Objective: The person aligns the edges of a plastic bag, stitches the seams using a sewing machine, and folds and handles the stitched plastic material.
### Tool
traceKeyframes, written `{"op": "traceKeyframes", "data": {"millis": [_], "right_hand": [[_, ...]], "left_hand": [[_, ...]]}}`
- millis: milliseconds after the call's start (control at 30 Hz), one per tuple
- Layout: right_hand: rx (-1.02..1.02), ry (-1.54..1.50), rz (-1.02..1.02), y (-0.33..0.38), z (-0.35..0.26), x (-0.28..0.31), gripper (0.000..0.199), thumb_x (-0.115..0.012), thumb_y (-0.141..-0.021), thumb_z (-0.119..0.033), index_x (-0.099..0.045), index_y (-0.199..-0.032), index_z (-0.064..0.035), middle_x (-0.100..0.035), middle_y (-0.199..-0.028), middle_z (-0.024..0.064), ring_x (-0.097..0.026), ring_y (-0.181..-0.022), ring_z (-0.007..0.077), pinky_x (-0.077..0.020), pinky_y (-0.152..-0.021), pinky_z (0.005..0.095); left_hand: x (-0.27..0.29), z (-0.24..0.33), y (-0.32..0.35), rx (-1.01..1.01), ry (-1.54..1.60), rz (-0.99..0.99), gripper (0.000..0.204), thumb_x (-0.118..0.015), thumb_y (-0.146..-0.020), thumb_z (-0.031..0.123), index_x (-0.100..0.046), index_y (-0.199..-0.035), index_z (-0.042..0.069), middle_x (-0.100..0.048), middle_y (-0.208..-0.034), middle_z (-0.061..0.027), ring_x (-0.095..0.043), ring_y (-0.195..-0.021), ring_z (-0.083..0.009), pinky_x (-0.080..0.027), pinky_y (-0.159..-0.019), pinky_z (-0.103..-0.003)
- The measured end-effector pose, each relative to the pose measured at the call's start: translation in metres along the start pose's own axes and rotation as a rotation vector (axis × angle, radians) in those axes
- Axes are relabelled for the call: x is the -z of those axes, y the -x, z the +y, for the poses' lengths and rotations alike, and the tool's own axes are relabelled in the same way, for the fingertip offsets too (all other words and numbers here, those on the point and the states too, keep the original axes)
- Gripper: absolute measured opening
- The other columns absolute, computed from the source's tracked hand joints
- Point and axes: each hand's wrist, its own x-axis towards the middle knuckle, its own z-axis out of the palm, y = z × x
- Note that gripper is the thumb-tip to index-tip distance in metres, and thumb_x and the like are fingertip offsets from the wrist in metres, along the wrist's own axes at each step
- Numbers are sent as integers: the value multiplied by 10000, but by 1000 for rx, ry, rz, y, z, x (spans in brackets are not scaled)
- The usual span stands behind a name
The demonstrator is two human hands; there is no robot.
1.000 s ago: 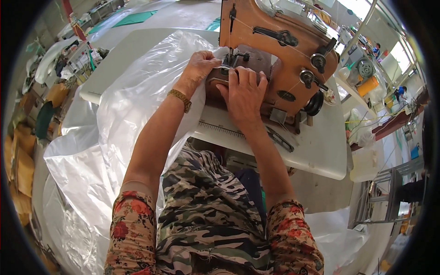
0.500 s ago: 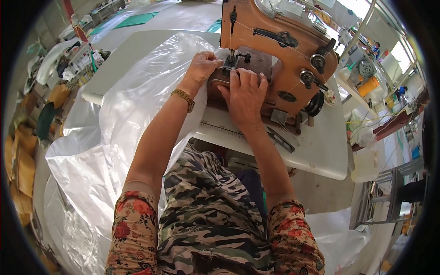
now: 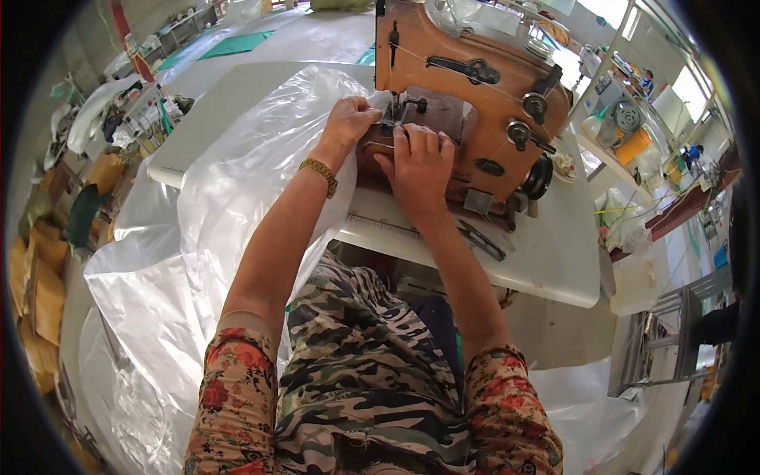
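A brown sewing machine [image 3: 467,96] stands on a pale table in front of me, its needle and presser foot [image 3: 394,111] at its left end. A large sheet of clear plastic [image 3: 229,178] runs from the needle area down over the table's left edge. With fingers closed, my left hand [image 3: 344,131] pinches the plastic's edge just left of the presser foot. My right hand [image 3: 419,162] lies over the machine's bed, fingers stretched out and tips close to the presser foot. Whether those tips touch plastic is hard to see.
Dark-handled thread snips [image 3: 483,241] lie on the table [image 3: 554,273] right of my forearm, near ruler markings [image 3: 384,225] along its front edge. A metal stool frame [image 3: 673,336] stands at the right. Brown pieces of material [image 3: 43,293] are heaped at far left.
The view has shifted slightly, so the machine sits a little lower and further left. Both hands keep nearly the same places beside the presser foot.
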Motion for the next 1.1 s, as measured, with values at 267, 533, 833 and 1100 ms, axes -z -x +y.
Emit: {"op": "traceKeyframes", "data": {"millis": [267,533,833,1100], "right_hand": [[22,-193,21,5,5,32,480,-722,-761,-324,-589,-1127,-42,-536,-1200,91,-487,-1137,276,-339,-994,489],[-39,-101,195,34,62,133,336,-675,-821,-206,-615,-1118,-61,-577,-1213,69,-519,-1133,296,-335,-1015,486],[-649,-291,347,72,219,86,379,-584,-931,-303,-600,-1111,30,-637,-1111,165,-588,-1032,290,-426,-935,354],[-1120,-786,-238,44,249,55,505,-600,-908,-490,-684,-972,4,-635,-929,63,-546,-852,172,-419,-798,282]], "left_hand": [[17,5,0,-91,-40,21,162,-660,-863,123,-656,-947,-16,-636,-851,-16,-557,-761,-88,-464,-699,-244],[106,49,30,-188,-177,29,223,-661,-895,170,-677,-1019,-14,-681,-931,-34,-606,-880,-104,-477,-814,-243],[207,-55,27,-271,-789,365,388,-697,-834,358,-670,-918,-19,-682,-919,-199,-645,-910,-346,-497,-823,-394],[244,-95,44,-128,-850,332,540,-680,-830,486,-676,-959,-39,-682,-979,-211,-640,-948,-343,-483,-848,-393]]}}
